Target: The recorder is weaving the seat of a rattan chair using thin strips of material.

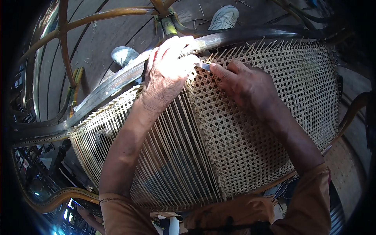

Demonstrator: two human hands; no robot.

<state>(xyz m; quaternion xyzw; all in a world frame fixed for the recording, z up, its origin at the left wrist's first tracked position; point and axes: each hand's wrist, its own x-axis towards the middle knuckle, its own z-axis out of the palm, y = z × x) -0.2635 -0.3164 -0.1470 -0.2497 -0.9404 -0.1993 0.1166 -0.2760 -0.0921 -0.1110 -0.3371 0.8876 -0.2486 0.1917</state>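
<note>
- At the far rim of the seat, in the head view, the left hand [168,72] lies over the dark curved chair frame [117,80], its fingers curled around the rail and closed on it; bright sun washes out the knuckles.
- Just beside it, the right hand [244,84] rests on the woven cane seat [250,129], its fingers narrow and pinched together on one small pale blade-like tool or strip end [204,66]; which of the two it is cannot be told.
- That pinched tip points at the left hand and sits right where the weave meets the frame rail, between the two hands.
- One seat panel is in view, in two parts: the right part is finished in an open, holed lattice, and the left part is only straight parallel cane strands [164,156] running from near edge to far edge.
- Short cane ends [270,44] stick up in a row along the far rail; they are too many and too fine to count.
- Two forearms come in from the lower edge, both in orange-brown sleeves [313,196].
- Two light shoes show beyond the frame on the wooden floor [98,43]: one shoe [124,55] to the left of the left hand, the other shoe [224,17] above it near the top edge.
- Bent rattan hoops [64,51] curve across the upper left, well apart from the hands.
</note>
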